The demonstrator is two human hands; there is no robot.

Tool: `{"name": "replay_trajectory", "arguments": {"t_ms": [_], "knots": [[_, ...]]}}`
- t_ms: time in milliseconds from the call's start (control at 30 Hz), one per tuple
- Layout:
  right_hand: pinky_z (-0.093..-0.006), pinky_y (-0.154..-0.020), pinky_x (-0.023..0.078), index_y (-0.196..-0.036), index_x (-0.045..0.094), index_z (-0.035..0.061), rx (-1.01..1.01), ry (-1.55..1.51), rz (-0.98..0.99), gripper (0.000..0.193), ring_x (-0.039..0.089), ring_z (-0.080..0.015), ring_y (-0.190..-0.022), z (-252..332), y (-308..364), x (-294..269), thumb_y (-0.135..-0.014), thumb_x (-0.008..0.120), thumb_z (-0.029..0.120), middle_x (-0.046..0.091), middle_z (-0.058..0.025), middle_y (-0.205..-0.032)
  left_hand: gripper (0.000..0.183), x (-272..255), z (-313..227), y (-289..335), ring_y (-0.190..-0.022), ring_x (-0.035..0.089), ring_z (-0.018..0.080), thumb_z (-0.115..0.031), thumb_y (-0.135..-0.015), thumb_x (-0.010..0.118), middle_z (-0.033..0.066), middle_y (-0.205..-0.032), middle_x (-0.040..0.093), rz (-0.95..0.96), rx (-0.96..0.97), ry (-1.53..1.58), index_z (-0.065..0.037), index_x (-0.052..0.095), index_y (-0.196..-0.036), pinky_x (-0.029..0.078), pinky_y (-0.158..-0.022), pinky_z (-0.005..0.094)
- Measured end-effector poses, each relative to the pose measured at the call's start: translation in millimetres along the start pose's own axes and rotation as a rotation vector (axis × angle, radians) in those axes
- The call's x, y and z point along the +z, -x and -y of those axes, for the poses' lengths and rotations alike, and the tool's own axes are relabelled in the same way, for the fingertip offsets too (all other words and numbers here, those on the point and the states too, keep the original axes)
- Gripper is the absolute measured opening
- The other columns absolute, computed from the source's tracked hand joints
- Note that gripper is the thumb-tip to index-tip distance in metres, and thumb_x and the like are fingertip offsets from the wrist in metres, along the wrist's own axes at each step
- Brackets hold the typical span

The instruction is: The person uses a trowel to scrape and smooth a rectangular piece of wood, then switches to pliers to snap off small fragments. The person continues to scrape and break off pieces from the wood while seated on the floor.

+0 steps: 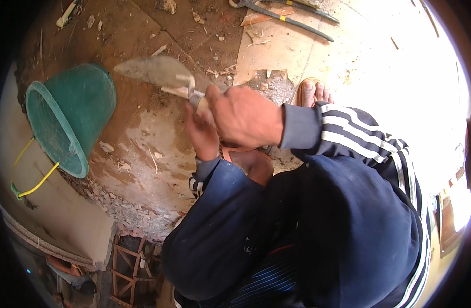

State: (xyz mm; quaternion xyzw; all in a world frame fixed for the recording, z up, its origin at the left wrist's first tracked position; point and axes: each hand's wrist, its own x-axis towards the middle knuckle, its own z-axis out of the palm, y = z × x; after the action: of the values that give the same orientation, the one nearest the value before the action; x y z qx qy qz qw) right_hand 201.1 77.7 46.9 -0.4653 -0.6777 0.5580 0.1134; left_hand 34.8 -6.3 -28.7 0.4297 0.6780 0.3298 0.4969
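Note:
My right hand (248, 115) is closed round the handle of a pointed trowel (156, 71). The trowel's dusty metal blade points left above the floor, and its bent neck shows just beyond my fingers. Close under it is my left hand (203, 134), partly hidden by the right one. Its thumb side points up toward the trowel's neck, and its fingers look curled. A short pale strip (175, 92) sticks out beside the neck; I cannot make out what it is or whether the left hand grips it.
A green bucket (94, 97) with a yellow handle lies on its side at left. Long-handled pincers (292, 21) rest on pale tiles at the top. Rubble (143, 215) lines the broken floor edge. My sandalled foot (310, 92) is at right; another person (73, 277) shows lower left.

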Motion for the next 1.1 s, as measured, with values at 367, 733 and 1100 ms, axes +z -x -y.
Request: {"name": "replay_trajectory", "arguments": {"t_ms": [367, 733, 1100], "knots": [[-0.0461, -0.047, 0.050, -0.100, 0.050, -0.0095, 0.000, 0.077, 0.008, 0.043, 0.063, -0.0396, -0.059, 5.7, -1.9, -2.8, -0.098, 0.043, 0.033, 0.059, -0.0190, -0.062, 0.048, -1.6, 1.8, -0.1, -0.113, 0.053, 0.0151, -0.024, -0.099, 0.051, 0.0091, -0.125, 0.055, 0.074, -0.034, 0.141, 0.000, 0.039, -0.139, 0.042, -0.094, 0.0290], [-0.0474, -0.048, 0.050, -0.096, 0.049, -0.0141, -0.038, 0.035, -0.069, 0.043, 0.060, -0.0411, -0.055, -9.7, 0.8, 8.3, -0.097, 0.045, 0.029, 0.058, -0.0236, -0.063, 0.065, 1.7, -8.5, 0.8, -0.092, 0.056, 0.0091, -0.011, -0.098, 0.053, 0.0105, -0.119, 0.058, 0.018, -0.083, 0.210, -0.003, 0.017, -0.151, 0.046, -0.072, 0.0204], [-0.0435, -0.059, 0.048, -0.100, 0.057, -0.0003, 0.202, -0.292, -0.228, 0.047, 0.064, -0.0334, -0.064, -9.7, 10.5, -61.0, -0.091, 0.059, 0.045, 0.062, -0.0194, -0.069, 0.050, -4.5, -20.4, 1.9, -0.097, 0.057, 0.0136, -0.001, -0.091, 0.052, 0.0132, -0.114, 0.060, -0.106, -0.274, 0.234, 0.003, 0.034, -0.138, 0.048, -0.078, 0.0263]]}}
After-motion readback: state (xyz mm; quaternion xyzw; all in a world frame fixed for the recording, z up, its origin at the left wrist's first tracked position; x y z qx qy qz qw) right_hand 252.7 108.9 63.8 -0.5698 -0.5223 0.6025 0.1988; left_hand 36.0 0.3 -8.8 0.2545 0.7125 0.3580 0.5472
